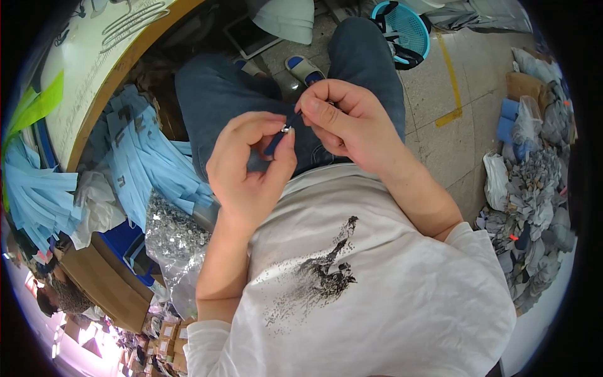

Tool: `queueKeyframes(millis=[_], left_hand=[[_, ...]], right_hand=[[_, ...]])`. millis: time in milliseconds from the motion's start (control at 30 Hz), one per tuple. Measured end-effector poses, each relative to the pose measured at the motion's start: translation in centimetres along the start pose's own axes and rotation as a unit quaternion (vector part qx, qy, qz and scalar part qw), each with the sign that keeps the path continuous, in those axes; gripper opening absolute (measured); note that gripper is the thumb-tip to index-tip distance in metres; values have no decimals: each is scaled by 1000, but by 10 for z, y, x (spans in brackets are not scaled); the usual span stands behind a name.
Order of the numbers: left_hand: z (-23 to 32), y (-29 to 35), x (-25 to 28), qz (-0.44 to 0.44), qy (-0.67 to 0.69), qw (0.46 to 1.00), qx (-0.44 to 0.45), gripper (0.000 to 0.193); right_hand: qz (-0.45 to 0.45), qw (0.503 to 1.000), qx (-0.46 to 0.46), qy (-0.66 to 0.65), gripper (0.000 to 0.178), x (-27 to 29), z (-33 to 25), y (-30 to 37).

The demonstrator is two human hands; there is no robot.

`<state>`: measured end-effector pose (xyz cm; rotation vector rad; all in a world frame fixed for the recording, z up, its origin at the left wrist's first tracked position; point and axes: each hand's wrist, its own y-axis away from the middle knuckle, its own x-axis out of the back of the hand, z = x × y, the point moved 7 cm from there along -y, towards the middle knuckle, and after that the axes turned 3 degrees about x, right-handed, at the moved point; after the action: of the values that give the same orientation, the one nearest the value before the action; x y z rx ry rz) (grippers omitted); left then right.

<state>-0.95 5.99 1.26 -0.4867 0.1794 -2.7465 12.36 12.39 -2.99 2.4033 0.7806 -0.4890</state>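
My left hand (251, 166) is closed in a pinch over my lap. Between its thumb and fingers sits a small silver metal piece (286, 129), perhaps a buckle or clip, too small to name surely. A narrow dark blue strap (272, 146) hangs below that piece and also runs up toward the other hand. Close by on the right, my right hand (342, 122) pinches the strap's upper end, its fingertips partly hiding it. The two hands are a short gap apart.
Light blue strips (141, 147) hang in bunches beside the white table (81, 75) on the left. A clear bag of shiny metal pieces (176, 232) is by my left elbow. Grey cloth scraps (534, 188) pile up at right. A turquoise basket (405, 31) stands beyond my knee.
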Motion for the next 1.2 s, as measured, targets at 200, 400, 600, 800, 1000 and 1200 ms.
queueKeyframes(millis=[200, 400, 600, 800, 1000, 1200], left_hand=[[-15, 6, -1, 0, 201, 974, 102, 26], [-10, 2, -1, -109, 263, 957, 54, 30], [-11, 5, -2, -51, 274, 949, 147, 26], [-16, 3, -4, -97, 221, 955, 172, 25], [-19, 0, -2, -80, 219, 960, 153, 20], [-20, 2, -1, -51, 181, 967, 173, 21]], right_hand=[[23, 999, -22, -16, 19, -2, 6, -3], [-9, 1000, -19, 14, 19, -7, 0, -1], [-22, 1000, 9, 15, 19, -9, -7, 4], [-26, 999, 20, 34, 18, -8, -6, 5], [-40, 989, 84, 117, 14, -10, -20, 5], [-20, 985, 80, 150, 12, -6, -16, 5]])
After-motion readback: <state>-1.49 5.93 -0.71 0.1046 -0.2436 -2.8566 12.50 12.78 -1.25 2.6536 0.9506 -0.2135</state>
